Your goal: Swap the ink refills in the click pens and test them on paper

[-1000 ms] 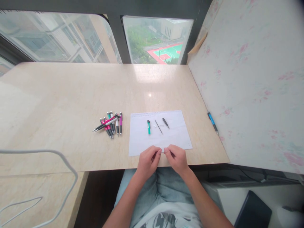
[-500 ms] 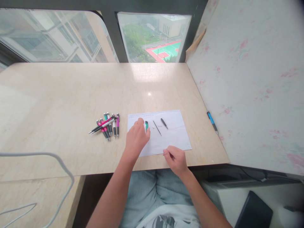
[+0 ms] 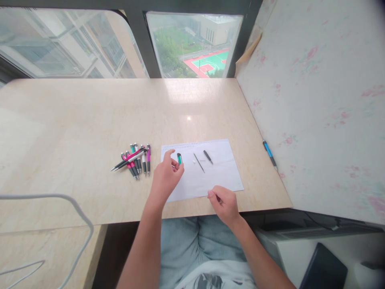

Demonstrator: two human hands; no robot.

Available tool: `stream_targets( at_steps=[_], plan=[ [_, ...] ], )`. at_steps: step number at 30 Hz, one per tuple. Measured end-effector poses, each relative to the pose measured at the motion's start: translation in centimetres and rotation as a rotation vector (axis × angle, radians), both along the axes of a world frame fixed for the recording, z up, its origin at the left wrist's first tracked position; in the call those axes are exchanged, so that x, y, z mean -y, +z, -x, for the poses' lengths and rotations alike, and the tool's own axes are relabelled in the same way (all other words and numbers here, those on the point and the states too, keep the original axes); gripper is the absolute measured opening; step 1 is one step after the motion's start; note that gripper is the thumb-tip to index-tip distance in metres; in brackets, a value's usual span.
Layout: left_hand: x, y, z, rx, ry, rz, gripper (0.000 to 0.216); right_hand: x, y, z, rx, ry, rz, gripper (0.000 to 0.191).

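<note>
My left hand point(image 3: 167, 172) is over the left part of a white sheet of paper point(image 3: 222, 176), its index finger raised and its thumb and lower fingers closed on a green pen barrel point(image 3: 179, 159) with a black clip. To the right on the sheet lie a thin dark pen refill point(image 3: 199, 163), a black pen grip point(image 3: 208, 157) with a pointed tip, and a tiny pale piece point(image 3: 194, 162). My right hand point(image 3: 224, 202) rests at the sheet's near edge with fingers curled in. Whatever they may hold is hidden.
Several pens point(image 3: 135, 160) in pink, green, white and purple lie in a pile to the left. A blue pen point(image 3: 270, 154) lies along the right wall point(image 3: 325, 100). A grey cable point(image 3: 76, 204) crosses the desk at lower left. Windows stand at the back.
My left hand has shifted left and turned, its index finger now lifted away. The green barrel has moved left with it. My right hand has stayed nearly still.
</note>
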State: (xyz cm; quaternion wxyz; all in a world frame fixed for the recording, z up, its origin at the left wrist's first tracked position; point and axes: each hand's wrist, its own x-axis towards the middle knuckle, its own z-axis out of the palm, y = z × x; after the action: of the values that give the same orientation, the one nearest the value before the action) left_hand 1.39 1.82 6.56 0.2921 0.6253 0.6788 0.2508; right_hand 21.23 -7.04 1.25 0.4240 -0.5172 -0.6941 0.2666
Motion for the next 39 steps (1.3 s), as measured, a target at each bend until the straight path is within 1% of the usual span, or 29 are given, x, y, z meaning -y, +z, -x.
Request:
stream_targets(
  at_steps=[2, 3, 5, 8, 11, 14, 17, 21, 24, 25, 27, 30, 32, 35, 39],
  plan=[
    [1.3, 0.1, 0.5, 0.442, 0.076, 0.038, 0.047, -0.4, 0.8, 0.3, 0.039, 0.009, 0.055, 0.029],
    [2.0, 0.1, 0.5, 0.649, 0.149, 0.032, 0.045, -0.9, 1.3, 0.5, 0.070, 0.010, 0.088, 0.025],
    [3.4, 0.1, 0.1, 0.976, 0.286, 0.068, 0.044, -2.2, 2.1, 0.9, 0.165, -0.016, 0.134, 0.015],
    [4.9, -0.1, -1.2, 1.312, 0.424, 0.145, 0.041, -5.1, 2.7, 1.7, 0.405, -0.091, 0.134, 0.017],
    [5.4, -0.4, -2.4, 1.531, 0.474, 0.152, 0.035, -7.9, 2.9, 2.7, 0.568, -0.105, 0.159, 0.018],
    [5.5, -1.0, -3.1, 1.639, 0.520, 0.160, 0.024, -9.6, 3.1, 3.6, 0.701, -0.084, 0.189, 0.018],
    [5.5, -1.5, -3.4, 1.686, 0.545, 0.184, 0.018, -10.1, 3.2, 4.3, 0.791, -0.067, 0.224, 0.018],
    [5.5, -1.9, -3.3, 1.756, 0.566, 0.222, 0.015, -10.0, 3.0, 4.9, 0.828, -0.067, 0.234, 0.015],
    [5.3, -1.6, -2.9, 1.861, 0.579, 0.277, 0.008, -9.9, 2.8, 4.9, 0.801, -0.082, 0.211, 0.014],
    [5.3, -1.4, -2.7, 1.914, 0.576, 0.306, 0.006, -9.8, 2.9, 4.8, 0.763, -0.087, 0.193, 0.015],
    [5.3, -0.8, -2.3, 2.032, 0.565, 0.366, 0.009, -9.6, 3.0, 4.6, 0.642, -0.081, 0.150, 0.014],
    [5.4, 0.0, -1.8, 2.138, 0.569, 0.384, 0.015, -8.8, 3.6, 4.2, 0.413, -0.025, 0.119, 0.015],
    [5.5, 0.2, -1.7, 2.120, 0.576, 0.371, 0.014, -8.1, 4.2, 4.2, 0.273, 0.006, 0.124, 0.014],
    [5.4, -0.1, -1.6, 2.082, 0.597, 0.359, 0.013, -6.9, 5.3, 4.2, 0.097, 0.042, 0.163, 0.011],
    [5.4, -0.8, -1.9, 2.066, 0.605, 0.349, 0.011, -5.8, 6.7, 4.4, -0.051, 0.081, 0.226, 0.008]
  ],
)
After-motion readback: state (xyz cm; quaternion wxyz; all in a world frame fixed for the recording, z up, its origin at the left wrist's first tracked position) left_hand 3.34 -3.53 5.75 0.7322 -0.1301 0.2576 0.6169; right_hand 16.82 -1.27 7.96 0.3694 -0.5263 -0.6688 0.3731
